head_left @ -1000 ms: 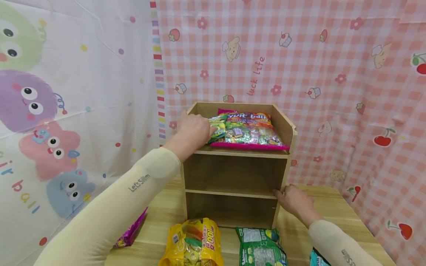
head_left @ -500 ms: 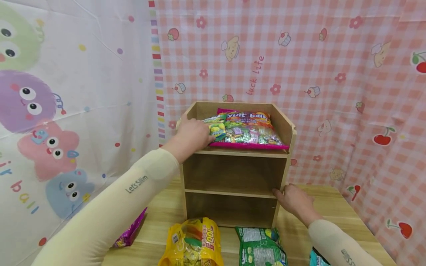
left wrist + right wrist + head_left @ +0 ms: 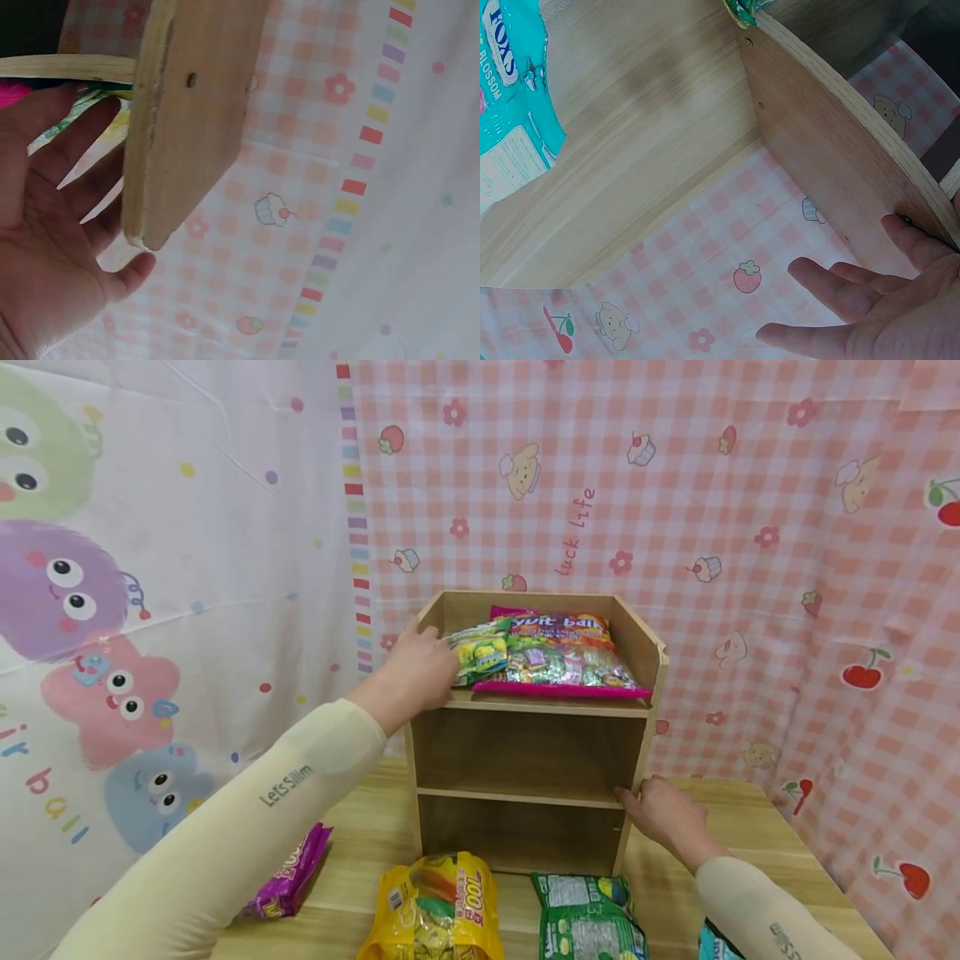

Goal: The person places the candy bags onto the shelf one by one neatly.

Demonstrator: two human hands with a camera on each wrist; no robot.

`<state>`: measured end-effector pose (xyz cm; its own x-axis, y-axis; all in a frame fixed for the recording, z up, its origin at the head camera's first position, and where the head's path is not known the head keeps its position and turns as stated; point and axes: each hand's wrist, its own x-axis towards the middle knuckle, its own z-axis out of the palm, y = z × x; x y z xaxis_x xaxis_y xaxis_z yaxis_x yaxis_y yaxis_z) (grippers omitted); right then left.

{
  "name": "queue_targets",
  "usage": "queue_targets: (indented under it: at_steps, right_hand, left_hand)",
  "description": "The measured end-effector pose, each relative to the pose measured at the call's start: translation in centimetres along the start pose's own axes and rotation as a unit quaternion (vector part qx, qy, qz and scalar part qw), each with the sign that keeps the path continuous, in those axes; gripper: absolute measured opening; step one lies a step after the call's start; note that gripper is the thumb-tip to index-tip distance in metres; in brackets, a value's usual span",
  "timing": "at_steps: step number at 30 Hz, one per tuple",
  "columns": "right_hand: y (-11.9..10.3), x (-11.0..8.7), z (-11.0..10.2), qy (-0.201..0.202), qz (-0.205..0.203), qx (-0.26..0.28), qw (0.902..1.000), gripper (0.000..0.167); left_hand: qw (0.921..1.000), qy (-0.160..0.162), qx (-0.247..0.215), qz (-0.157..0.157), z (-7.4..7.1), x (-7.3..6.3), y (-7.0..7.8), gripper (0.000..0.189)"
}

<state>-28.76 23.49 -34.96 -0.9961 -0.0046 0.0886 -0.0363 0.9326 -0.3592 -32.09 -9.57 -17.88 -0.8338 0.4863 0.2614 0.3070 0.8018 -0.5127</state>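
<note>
A three-level wooden shelf (image 3: 525, 792) stands on the table, its top level holding a pink-edged bag of fruit balls candy (image 3: 562, 647). Left of that bag, partly overlapping it, lies a smaller green and yellow candy bag (image 3: 480, 653). My left hand (image 3: 416, 672) is at the top level's left side panel (image 3: 191, 127), beside the green and yellow bag, its fingers spread and reaching in past the panel edge. Lower down, my right hand (image 3: 667, 814) holds the right side panel (image 3: 840, 142) at its front edge, one fingertip on the outer face, the other fingers extended away from it.
In front of the shelf lie a yellow candy bag (image 3: 435, 910) and a green bag (image 3: 588, 918). A purple bag (image 3: 292, 877) is at the left and a turquoise Foxs bag (image 3: 514, 112) at the right. Patterned curtains (image 3: 562, 468) hang behind and beside the table.
My left hand has drawn back left and slightly down from the green and yellow bag, leaving more of it visible. More of the purple bag shows. The right hand has stayed put.
</note>
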Motion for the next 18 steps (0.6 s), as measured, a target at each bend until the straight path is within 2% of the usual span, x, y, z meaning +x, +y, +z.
queue_targets:
  at_steps: [4,9,14,18]
  right_hand:
    - [0.11,-0.03,0.03,0.000,0.002,0.003,1.0000,0.052]
    - [0.10,-0.03,-0.04,0.000,0.005,0.001,1.0000,0.057]
    - [0.16,0.02,0.07,-0.001,0.004,0.002,1.0000,0.058]
    - [0.25,0.11,0.23,-0.002,0.003,0.004,1.0000,0.056]
  left_hand:
    - [0.9994,0.015,0.026,0.017,0.26,-0.40,-0.20,0.015]
    - [0.9985,0.018,0.042,0.030,0.36,-0.56,-0.23,0.011]
    - [0.9995,0.009,0.022,0.022,0.55,-0.54,-0.62,0.015]
    - [0.9997,0.021,-0.007,0.006,0.84,-0.56,-0.97,0.016]
